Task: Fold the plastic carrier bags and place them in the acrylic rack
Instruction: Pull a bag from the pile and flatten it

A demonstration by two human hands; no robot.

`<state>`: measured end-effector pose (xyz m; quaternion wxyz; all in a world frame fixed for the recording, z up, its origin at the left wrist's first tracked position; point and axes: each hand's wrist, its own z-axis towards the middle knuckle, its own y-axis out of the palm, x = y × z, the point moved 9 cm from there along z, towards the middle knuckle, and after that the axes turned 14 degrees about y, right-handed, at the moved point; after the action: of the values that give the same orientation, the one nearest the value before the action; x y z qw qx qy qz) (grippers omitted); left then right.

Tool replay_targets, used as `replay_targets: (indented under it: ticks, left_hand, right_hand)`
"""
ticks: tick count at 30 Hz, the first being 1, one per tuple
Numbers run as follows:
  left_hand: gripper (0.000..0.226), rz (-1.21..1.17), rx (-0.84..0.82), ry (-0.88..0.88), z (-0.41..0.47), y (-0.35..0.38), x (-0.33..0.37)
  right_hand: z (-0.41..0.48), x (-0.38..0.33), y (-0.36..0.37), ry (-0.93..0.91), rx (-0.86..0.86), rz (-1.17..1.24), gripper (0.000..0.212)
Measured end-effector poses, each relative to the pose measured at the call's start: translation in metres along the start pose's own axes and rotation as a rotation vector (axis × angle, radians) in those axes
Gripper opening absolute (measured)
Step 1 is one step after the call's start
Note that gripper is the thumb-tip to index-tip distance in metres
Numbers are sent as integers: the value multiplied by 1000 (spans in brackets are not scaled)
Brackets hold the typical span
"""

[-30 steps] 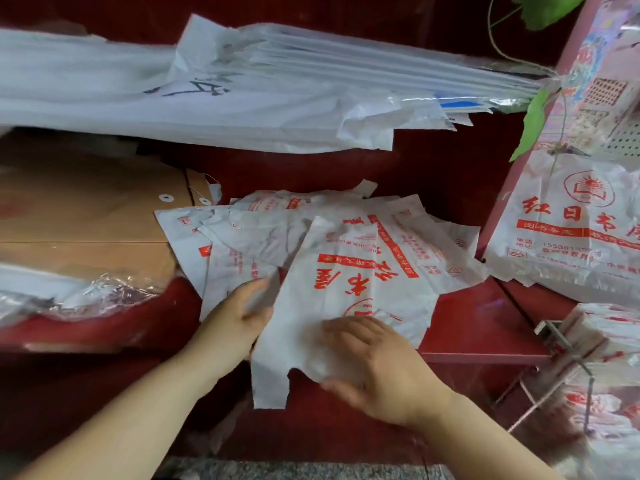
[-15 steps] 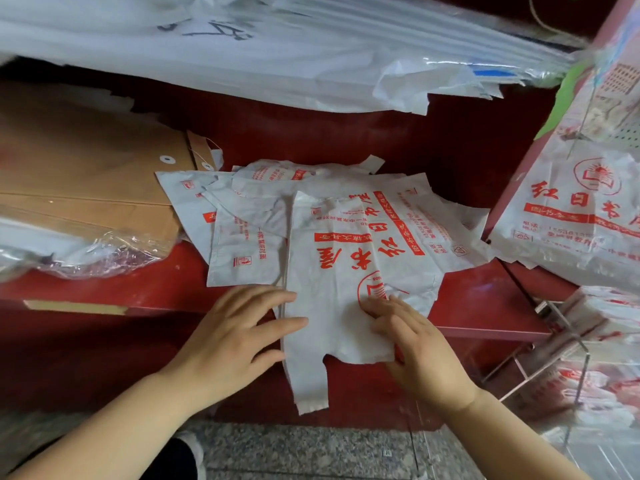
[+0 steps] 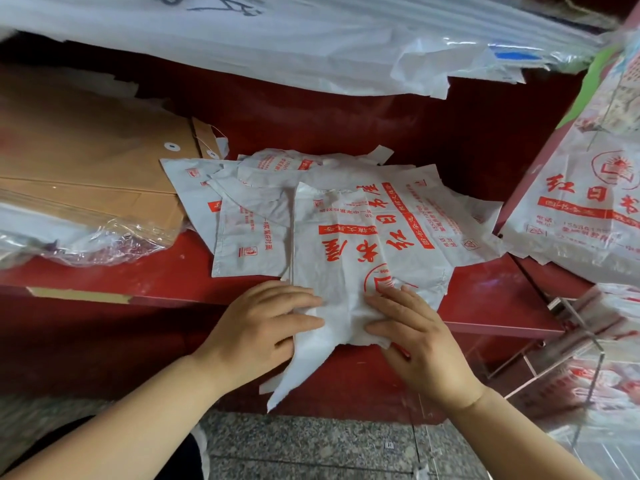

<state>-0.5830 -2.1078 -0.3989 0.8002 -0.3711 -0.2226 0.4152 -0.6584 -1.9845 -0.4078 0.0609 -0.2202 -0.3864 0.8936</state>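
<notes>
A white plastic carrier bag (image 3: 360,244) with red print lies on top of a loose pile of like bags (image 3: 249,216) on the red shelf (image 3: 104,275). Its handle end hangs over the shelf's front edge. My left hand (image 3: 263,327) rests flat on the bag's near left side with straight fingers. My right hand (image 3: 412,334) presses on its near right side, fingertips by the red round logo. The clear acrylic rack (image 3: 568,348) stands at the lower right with folded bags in it.
Brown envelopes (image 3: 86,174) in clear wrap lie at the left. A long stack of white sheets (image 3: 277,39) runs across the top. More printed bags (image 3: 585,209) hang at the right. Grey stone floor (image 3: 311,445) shows below the shelf.
Both hands have drawn closer together on the top bag's near end. The bag's hanging handle end has swung to the left.
</notes>
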Motion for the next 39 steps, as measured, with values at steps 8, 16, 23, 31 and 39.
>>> replay_targets:
  ticks: [8,16,23,31,39]
  left_hand:
    - [12,-219,108,-183,7,-2,-8]
    - [28,-153,238,-381,10,-27,-49]
    - [37,-351,159,-709,-6,-12,-67]
    - [13,-74,75,-937,13,-7,-79]
    - [45,68,172,-772,8,-24,-70]
  right_hand:
    - [7,-1,-10,146,-26,151,45]
    - [14,11,-25,227,85,133,52]
    - [36,28,-22,515,47,76,16]
    - [46,34,-11,662,-57,-61,9]
    - [46,36,-10,651,-80,-97,14]
